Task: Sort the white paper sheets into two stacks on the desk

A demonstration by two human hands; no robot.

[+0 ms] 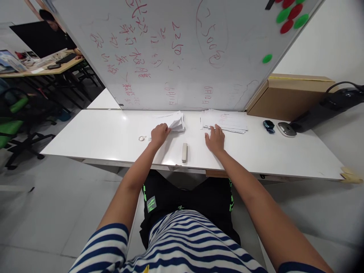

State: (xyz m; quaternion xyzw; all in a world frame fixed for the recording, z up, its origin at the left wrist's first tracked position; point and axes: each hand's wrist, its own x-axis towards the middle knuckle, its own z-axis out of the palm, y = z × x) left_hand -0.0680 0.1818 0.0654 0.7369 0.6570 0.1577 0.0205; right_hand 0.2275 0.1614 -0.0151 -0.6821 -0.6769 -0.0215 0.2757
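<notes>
My left hand (159,135) is closed on the near edge of a small folded stack of white papers (174,122) on the white table (99,136). My right hand (215,139) lies flat with fingers spread, fingertips touching the near edge of a second, flatter stack of papers (226,120). A small white stapler-like bar (184,152) lies on the table between my two hands, near the front edge. A small ring-shaped thing (141,138) sits just left of my left hand.
A whiteboard (176,49) with red writing leans at the table's back. A cardboard box (287,96), a blue watch (269,126), a grey mouse (286,129) and a black device (327,108) sit at the right. Another person sits at a desk (42,64) far left, with office chairs (17,117).
</notes>
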